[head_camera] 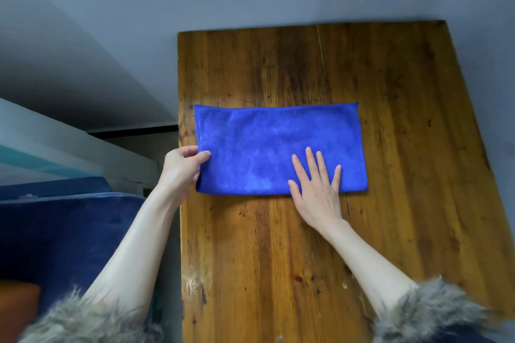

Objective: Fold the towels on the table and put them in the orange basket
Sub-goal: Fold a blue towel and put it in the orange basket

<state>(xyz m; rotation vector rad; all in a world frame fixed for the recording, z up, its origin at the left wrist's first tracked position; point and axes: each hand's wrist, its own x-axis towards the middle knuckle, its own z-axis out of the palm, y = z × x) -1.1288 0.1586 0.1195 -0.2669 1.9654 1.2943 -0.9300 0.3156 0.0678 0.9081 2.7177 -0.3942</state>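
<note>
You've got the blue towel (278,147) lying flat on the wooden table (390,78), already a long rectangle, so it looks folded once and you're in the middle of the folding step. Your left hand (182,166) pinches the towel's left short edge, thumb on top near the lower corner and fingers curled round the hem, right at the table's left edge. Your right hand (317,189) lies flat, fingers straight and spread, pressing on the towel's near right portion with the palm partly over the near edge; it grips nothing. That reads as an anchor: right hand pins the cloth, left hand is set to carry its edge over. The next move, as I judge it, is to lift that left edge and bring it across to meet the right short edge, corners matched, then smooth the crease. Mind the pinning hand, since it sits where the flap would land and will need to slide out. Keep both layers caught in the pinch, or the lower one may lag behind. An orange shape (16,306) shows low at the left, beside a dark blue surface (69,231); it may be the basket, but too little of it shows to tell.
</note>
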